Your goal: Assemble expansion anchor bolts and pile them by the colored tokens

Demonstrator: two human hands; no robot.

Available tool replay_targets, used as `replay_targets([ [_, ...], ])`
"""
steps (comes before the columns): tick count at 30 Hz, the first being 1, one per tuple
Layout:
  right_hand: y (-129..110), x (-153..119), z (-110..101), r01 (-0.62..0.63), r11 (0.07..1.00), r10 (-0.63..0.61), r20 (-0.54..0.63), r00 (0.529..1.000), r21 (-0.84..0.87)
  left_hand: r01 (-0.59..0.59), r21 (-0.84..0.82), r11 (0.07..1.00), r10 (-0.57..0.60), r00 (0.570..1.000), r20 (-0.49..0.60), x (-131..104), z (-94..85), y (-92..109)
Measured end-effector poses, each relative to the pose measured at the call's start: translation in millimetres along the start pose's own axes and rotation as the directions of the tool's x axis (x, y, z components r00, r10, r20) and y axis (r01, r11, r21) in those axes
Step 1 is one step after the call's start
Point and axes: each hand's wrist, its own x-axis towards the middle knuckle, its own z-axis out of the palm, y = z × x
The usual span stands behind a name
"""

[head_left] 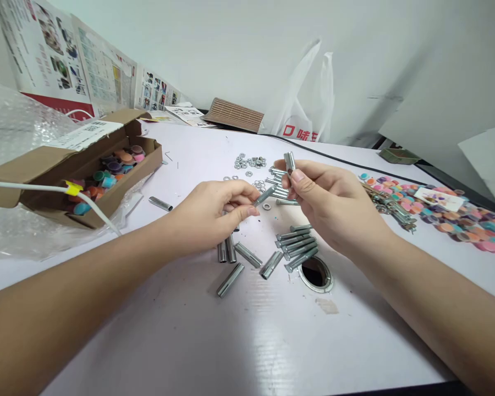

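White table (247, 341) under a pale wall, and at upper left the cardboard box (107, 165) sits open, full of coloured caps. Centre frame, the left hand (214, 212) pinches a bolt (265, 196) between thumb and fingers, while the right hand (330, 201) grips a metal sleeve (289, 162) upright. Below them lie five loose sleeves (247, 254), five bolts (299, 245) and a round table hole (315, 273). Nuts (250, 161) are scattered beyond.
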Motion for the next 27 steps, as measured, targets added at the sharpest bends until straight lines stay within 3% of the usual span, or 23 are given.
replay_targets([
  [2, 5, -1, 7, 0.024, 0.995, -0.025, 0.011, 1.000, 0.095, 0.019, -0.035, 0.999, -0.018, 0.999, 0.042, -1, 3.0, 1],
  [6, 11, -1, 16, -0.045, 0.961, 0.015, 0.110, 0.994, 0.275, 0.081, -0.117, 0.990, -0.073, 0.995, 0.070, -2, 4.0, 3],
  [10, 10, 0, 18, -0.036, 0.947, 0.017, 0.061, 0.998, 0.318, 0.144, -0.191, 0.971, -0.128, 0.987, 0.092, -1, 2.1, 2],
  [15, 8, 0, 23, 0.009, 0.955, -0.029, 0.065, 0.997, 0.298, 0.144, -0.135, 0.980, -0.132, 0.987, 0.094, 0, 0.1, 3],
  [19, 8, 1, 26, 0.050, 0.989, -0.063, 0.096, 0.993, 0.136, 0.135, -0.165, 0.977, -0.121, 0.988, 0.092, 1, -0.1, 5],
  [22, 4, 1, 23, 0.149, 0.987, -0.140, 0.136, 0.981, -0.058, 0.124, -0.218, 0.968, -0.106, 0.990, 0.094, 2, -0.3, 7],
  [24, 0, 2, 19, 0.229, 0.944, -0.192, 0.170, 0.967, -0.239, 0.132, -0.263, 0.956, -0.116, 0.990, 0.077, 2, -1.2, 10],
  [27, 1, 4, 9, 0.228, 0.855, -0.196, 0.118, 0.974, -0.466, 0.147, -0.359, 0.922, -0.148, 0.989, 0.025, 2, -3.9, 14],
])
